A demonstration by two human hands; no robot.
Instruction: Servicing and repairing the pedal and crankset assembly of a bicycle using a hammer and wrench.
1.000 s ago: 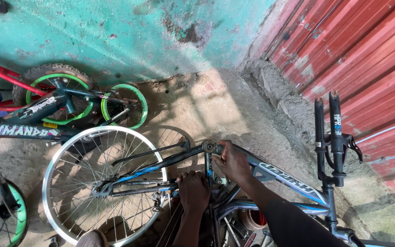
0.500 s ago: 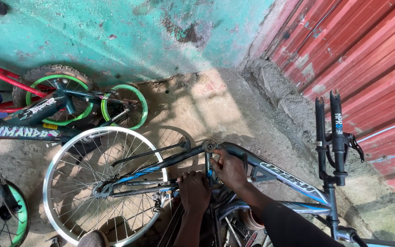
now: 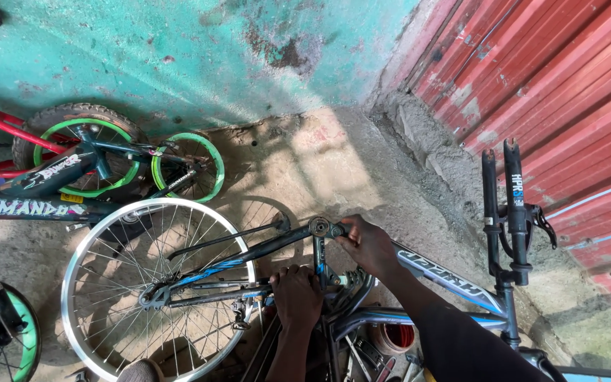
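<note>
From the head camera, looking straight down, a blue bicycle frame (image 3: 447, 279) lies across the lower middle of the picture, upside down as far as can be told, its handlebar grips (image 3: 510, 198) standing up at the right edge before a red corrugated wall (image 3: 567, 78). The right hand (image 3: 368, 245) sits just right of centre, fingers curled and closed around the frame's tube next to a round metal fitting (image 3: 319, 227) at the end of a dark stay. The left hand (image 3: 295, 297) lies lower, a little left of it, fingers folded down over the frame near the chainring (image 3: 351, 286) (what exactly it grips is hidden under the knuckles). A bare silver wheel rim (image 3: 72, 283) with spokes, no tyre on it, fills the lower left and is mounted in the frame's rear stays. Behind it, in the upper left, small children's bikes with green rims (image 3: 210, 152) lean against a peeling teal wall (image 3: 178, 56). The ground is rough concrete (image 3: 319, 163), sunlit at centre. A red-lined container (image 3: 395, 338) shows at the bottom, below the frame.
</note>
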